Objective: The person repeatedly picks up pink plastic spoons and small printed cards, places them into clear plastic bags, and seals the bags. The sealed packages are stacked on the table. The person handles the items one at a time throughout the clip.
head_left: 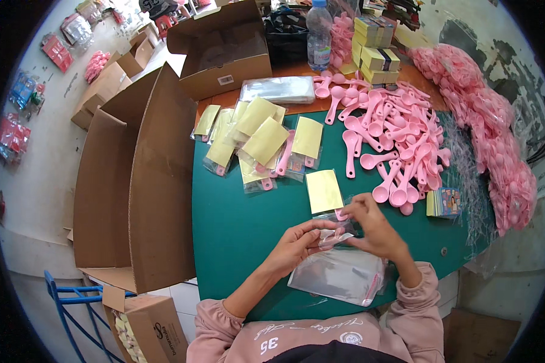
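Between my hands is a transparent plastic bag with a yellow card (324, 192) and the end of a pink spoon (341, 214) in it. My left hand (298, 245) is closed, pinching the bag's loose open end (335, 235). Opposite it, my right hand (376, 231) curls over the same end, thumb and fingers bent around the film. The rest of the spoon is hidden behind the card. Just below my hands, a stack of flat, unfilled transparent bags (333, 275) lies on the green table top (236, 242).
Filled bags with yellow cards (264, 141) are heaped at the far left. Loose pink spoons (406, 133) form a pile at the right, beside a stack of printed cards (444, 202). A tall cardboard box (163, 181) borders the table's left side. A water bottle (318, 36) stands at the back.
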The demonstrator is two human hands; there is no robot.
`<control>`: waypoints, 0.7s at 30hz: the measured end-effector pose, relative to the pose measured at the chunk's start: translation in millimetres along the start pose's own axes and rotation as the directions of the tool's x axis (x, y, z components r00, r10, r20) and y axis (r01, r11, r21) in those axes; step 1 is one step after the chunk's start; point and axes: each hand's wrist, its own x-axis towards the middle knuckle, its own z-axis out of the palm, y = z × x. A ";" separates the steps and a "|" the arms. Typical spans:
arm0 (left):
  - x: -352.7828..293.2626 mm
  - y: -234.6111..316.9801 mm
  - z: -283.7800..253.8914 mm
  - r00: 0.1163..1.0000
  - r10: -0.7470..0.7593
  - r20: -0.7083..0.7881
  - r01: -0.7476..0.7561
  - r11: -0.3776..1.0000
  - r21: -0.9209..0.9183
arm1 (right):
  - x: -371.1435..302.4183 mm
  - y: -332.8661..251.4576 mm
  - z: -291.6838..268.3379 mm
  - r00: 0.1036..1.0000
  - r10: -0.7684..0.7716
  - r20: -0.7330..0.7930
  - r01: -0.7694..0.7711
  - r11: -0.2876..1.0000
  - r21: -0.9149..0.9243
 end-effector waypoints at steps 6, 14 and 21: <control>-3.3 8.7 -13.6 0.994 -0.103 0.041 0.103 0.995 -0.002 | -0.1 18.9 3.0 0.992 0.121 -0.032 -0.109 0.958 0.266; 4.7 4.3 1.8 0.921 0.366 -0.135 -0.129 0.612 0.780 | -3.8 29.0 13.8 0.956 0.285 0.071 -0.236 0.599 0.765; 10.1 -1.2 -1.7 0.864 0.465 -0.191 -0.118 0.556 0.823 | 0.1 22.7 22.8 0.910 0.414 0.002 -0.317 0.695 0.645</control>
